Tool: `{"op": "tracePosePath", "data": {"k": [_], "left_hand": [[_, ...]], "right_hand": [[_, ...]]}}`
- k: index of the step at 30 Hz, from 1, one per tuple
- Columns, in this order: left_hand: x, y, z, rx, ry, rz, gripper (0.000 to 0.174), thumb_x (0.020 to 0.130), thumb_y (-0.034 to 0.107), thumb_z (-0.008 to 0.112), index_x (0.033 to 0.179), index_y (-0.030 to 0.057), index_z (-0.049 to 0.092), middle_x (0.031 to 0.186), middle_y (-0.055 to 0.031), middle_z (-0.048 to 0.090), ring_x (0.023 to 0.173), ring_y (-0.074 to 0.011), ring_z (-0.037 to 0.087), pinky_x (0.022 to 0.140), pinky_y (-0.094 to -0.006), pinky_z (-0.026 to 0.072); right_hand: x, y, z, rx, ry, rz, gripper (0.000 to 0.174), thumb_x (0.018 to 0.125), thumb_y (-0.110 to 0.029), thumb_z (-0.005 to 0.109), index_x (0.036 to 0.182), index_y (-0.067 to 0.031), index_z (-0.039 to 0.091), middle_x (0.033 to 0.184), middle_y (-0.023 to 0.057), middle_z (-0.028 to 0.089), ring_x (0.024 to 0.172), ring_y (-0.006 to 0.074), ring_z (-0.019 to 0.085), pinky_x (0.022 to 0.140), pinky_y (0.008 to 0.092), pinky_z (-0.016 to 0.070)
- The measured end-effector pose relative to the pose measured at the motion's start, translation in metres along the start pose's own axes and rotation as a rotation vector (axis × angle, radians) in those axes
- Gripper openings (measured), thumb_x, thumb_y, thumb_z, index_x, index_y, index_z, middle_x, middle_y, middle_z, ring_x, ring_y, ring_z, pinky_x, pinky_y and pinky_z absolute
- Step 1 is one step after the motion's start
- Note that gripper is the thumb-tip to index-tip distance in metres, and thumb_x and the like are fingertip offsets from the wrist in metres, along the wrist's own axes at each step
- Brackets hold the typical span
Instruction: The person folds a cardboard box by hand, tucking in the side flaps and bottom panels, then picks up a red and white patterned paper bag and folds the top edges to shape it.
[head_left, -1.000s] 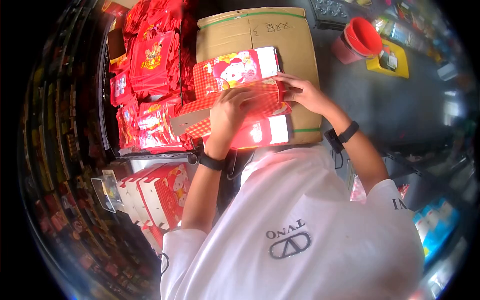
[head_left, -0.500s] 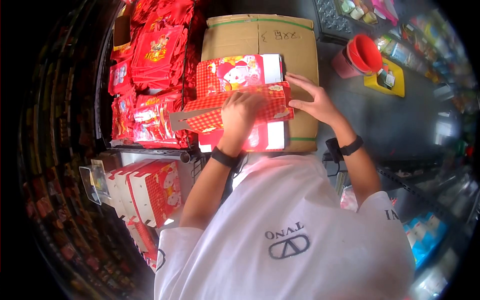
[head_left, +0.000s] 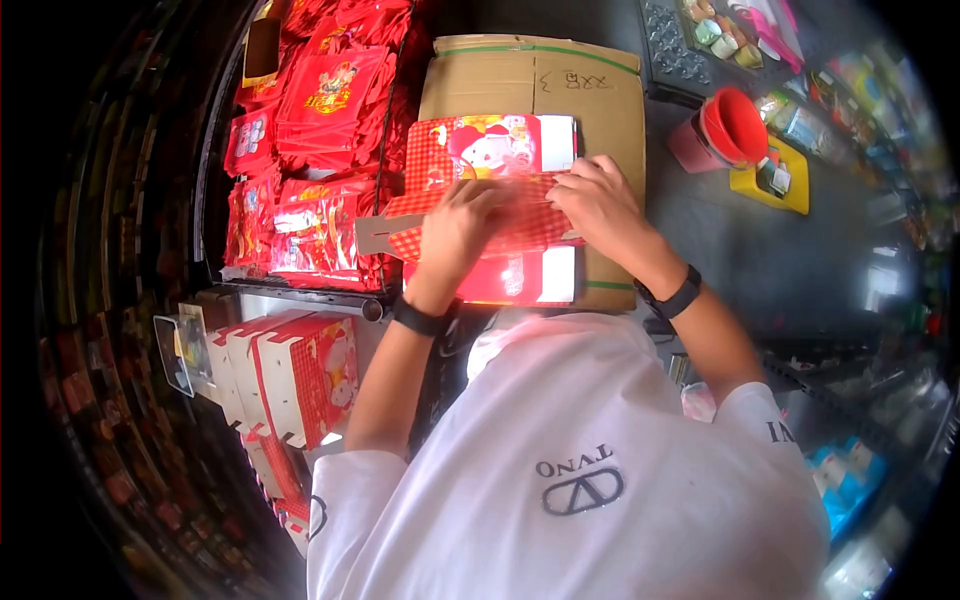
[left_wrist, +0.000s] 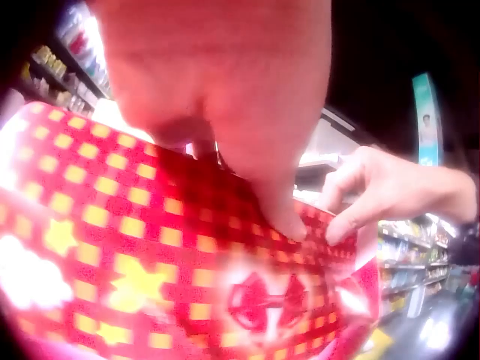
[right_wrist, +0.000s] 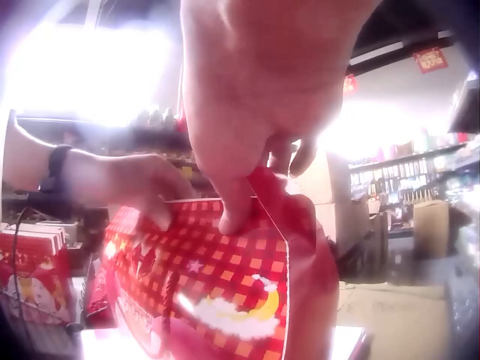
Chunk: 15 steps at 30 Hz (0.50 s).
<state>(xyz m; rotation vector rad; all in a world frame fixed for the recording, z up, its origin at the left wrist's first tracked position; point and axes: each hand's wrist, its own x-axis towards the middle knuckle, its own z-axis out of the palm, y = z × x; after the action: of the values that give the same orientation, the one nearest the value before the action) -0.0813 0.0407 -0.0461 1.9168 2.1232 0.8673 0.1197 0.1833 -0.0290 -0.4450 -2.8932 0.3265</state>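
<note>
A red gift box [head_left: 525,232] with a yellow check print stands partly folded, its plain cardboard end flap [head_left: 374,237] sticking out to the left. My left hand [head_left: 458,232] grips the top edge near the middle, thumb on the printed side [left_wrist: 135,247]. Over the right end my right hand [head_left: 605,208] pinches the same top edge, its thumb [right_wrist: 238,206] against the check panel. A red twisted cord [right_wrist: 168,300] hangs down the box's front in the right wrist view. Flat printed cartons show behind [head_left: 490,145] and in front [head_left: 490,285] of the box.
Everything lies on a large brown carton [head_left: 480,90]. To its left, a rack holds stacks of red bags [head_left: 325,105]; folded gift boxes [head_left: 315,380] stand below. On the right are a red bucket [head_left: 735,125], a yellow basket [head_left: 795,170] and an egg tray [head_left: 672,45].
My right hand, spread beside the box's right end half a second ago, has moved left and now pinches its top edge. The left hand stays at the middle of the box.
</note>
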Motion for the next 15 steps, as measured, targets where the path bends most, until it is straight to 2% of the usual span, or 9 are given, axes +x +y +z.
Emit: {"op": "tracePosePath", "data": {"k": [3,4,6,9,12,14,15], "left_hand": [[-0.014,-0.013,-0.002,0.005,0.005,-0.033,0.024,0.085,0.022,0.082,0.107,0.0127,0.081,0.102,-0.0009,0.077,0.096,-0.0242,0.072,0.082,-0.0361,0.0583],[-0.015,-0.014,0.003,0.073,0.016,-0.023,0.021,0.086,0.020,0.081,0.106,0.0145,0.081,0.095,0.0000,0.078,0.092,-0.0238,0.072,0.080,-0.0358,0.0582],[-0.016,-0.013,0.009,0.072,0.029,-0.053,0.020,0.085,0.020,0.080,0.105,0.0153,0.082,0.094,0.0000,0.077,0.090,-0.0235,0.071,0.079,-0.0362,0.0581],[-0.012,-0.006,0.012,0.039,0.099,-0.035,0.017,0.086,0.019,0.079,0.103,0.0149,0.082,0.094,-0.0015,0.074,0.089,-0.0247,0.069,0.076,-0.0379,0.0573],[-0.013,-0.004,0.004,-0.008,0.075,-0.051,0.017,0.086,0.019,0.079,0.103,0.0144,0.082,0.097,-0.0024,0.073,0.089,-0.0259,0.068,0.076,-0.0390,0.0570],[-0.019,-0.020,-0.005,-0.098,0.051,-0.045,0.018,0.087,0.019,0.078,0.104,0.0141,0.082,0.098,-0.0027,0.072,0.090,-0.0267,0.067,0.076,-0.0398,0.0570],[-0.022,-0.024,-0.012,-0.026,0.046,-0.047,0.018,0.087,0.018,0.078,0.105,0.0140,0.081,0.098,-0.0026,0.073,0.090,-0.0268,0.068,0.077,-0.0397,0.0572]], "right_hand": [[0.001,-0.003,0.003,-0.035,-0.014,-0.029,0.015,0.083,-0.007,0.068,0.095,-0.0074,0.077,0.100,0.0029,0.074,0.107,0.0215,0.063,0.101,0.0398,0.0440],[0.002,-0.006,0.003,-0.063,-0.011,-0.018,0.014,0.084,-0.007,0.067,0.095,-0.0075,0.077,0.100,0.0032,0.074,0.107,0.0216,0.063,0.101,0.0398,0.0444],[0.003,-0.011,0.004,-0.121,-0.007,0.005,0.014,0.085,-0.007,0.066,0.096,-0.0077,0.075,0.100,0.0038,0.073,0.106,0.0219,0.064,0.100,0.0398,0.0451],[0.010,-0.019,0.020,-0.092,0.127,-0.094,0.013,0.087,-0.006,0.064,0.096,-0.0070,0.072,0.100,0.0059,0.070,0.102,0.0238,0.065,0.095,0.0408,0.0491],[0.020,-0.030,0.026,0.016,0.145,-0.046,0.008,0.088,-0.005,0.062,0.093,-0.0062,0.068,0.099,0.0070,0.068,0.101,0.0246,0.066,0.090,0.0389,0.0536],[0.021,-0.035,0.025,0.018,0.123,-0.034,0.009,0.088,-0.004,0.062,0.095,-0.0049,0.068,0.099,0.0075,0.068,0.102,0.0255,0.067,0.091,0.0393,0.0552],[0.020,-0.036,0.025,0.019,0.112,-0.026,0.010,0.088,-0.003,0.062,0.096,-0.0043,0.068,0.100,0.0078,0.068,0.102,0.0259,0.067,0.091,0.0395,0.0561]]}}
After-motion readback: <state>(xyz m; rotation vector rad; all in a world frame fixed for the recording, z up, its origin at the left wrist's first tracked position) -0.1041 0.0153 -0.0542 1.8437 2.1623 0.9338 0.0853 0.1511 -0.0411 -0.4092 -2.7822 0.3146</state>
